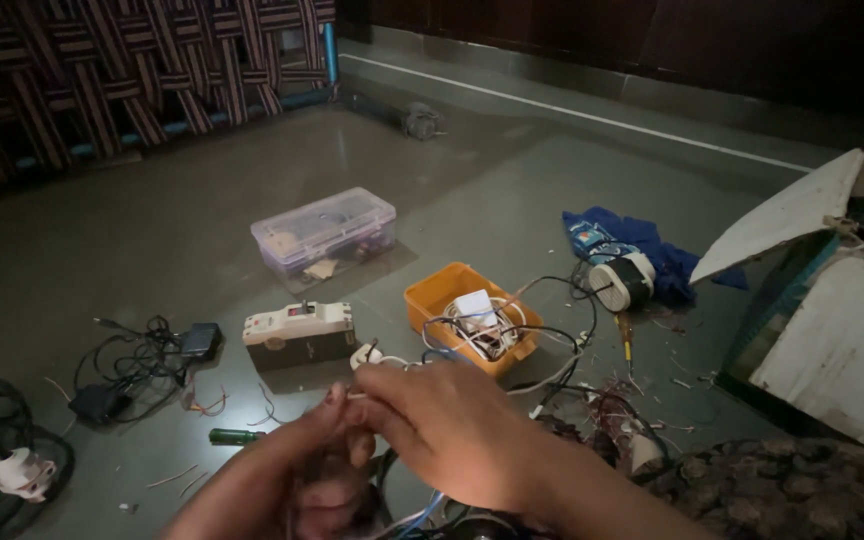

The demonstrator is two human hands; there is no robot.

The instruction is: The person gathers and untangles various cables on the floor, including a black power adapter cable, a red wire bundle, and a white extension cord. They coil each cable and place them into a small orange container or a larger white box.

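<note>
We see the left hand [297, 480] low in the view, its fingers curled inward, thumb and forefinger pinching a thin white wire [377, 362]. The right hand [452, 425] lies just beside and partly over it, fingers bent and closed on the same wire, which runs up to a small white plug [364, 354] on the floor [512, 190]. Beyond the hands stands an orange tray [430, 296] holding tangled cables.
</note>
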